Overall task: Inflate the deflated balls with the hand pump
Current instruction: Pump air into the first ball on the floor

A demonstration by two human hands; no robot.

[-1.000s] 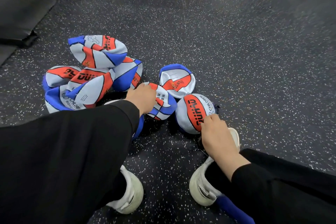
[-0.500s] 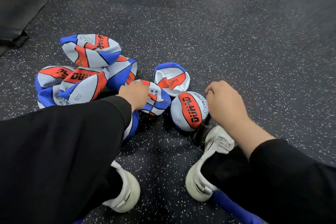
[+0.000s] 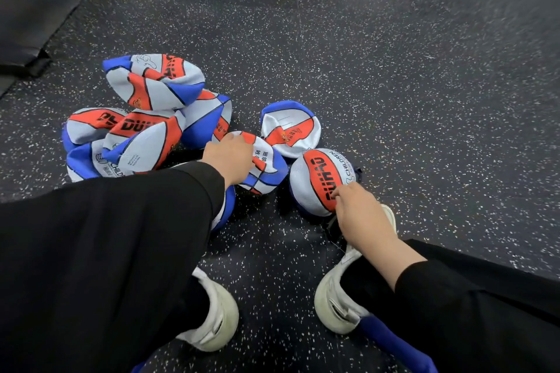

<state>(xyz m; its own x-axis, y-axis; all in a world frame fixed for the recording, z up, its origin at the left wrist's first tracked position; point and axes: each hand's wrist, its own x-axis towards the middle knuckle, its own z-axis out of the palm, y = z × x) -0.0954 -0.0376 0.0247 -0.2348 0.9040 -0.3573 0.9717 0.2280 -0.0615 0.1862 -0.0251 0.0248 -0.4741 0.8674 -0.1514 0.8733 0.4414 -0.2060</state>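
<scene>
Left hand [image 3: 228, 157] grips a limp, crumpled deflated ball [image 3: 263, 169], best pinched by a fold; right hand [image 3: 359, 212] curled low beside the firmer round ball [image 3: 318, 182], hold unclear.

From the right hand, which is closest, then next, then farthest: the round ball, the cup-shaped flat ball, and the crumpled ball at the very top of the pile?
Measured from the right hand in the head view:
1. Round ball: touching its fingers, just left of it.
2. Cup-shaped flat ball: just behind the round one.
3. Crumpled top ball: far back-left, atop the pile.
</scene>
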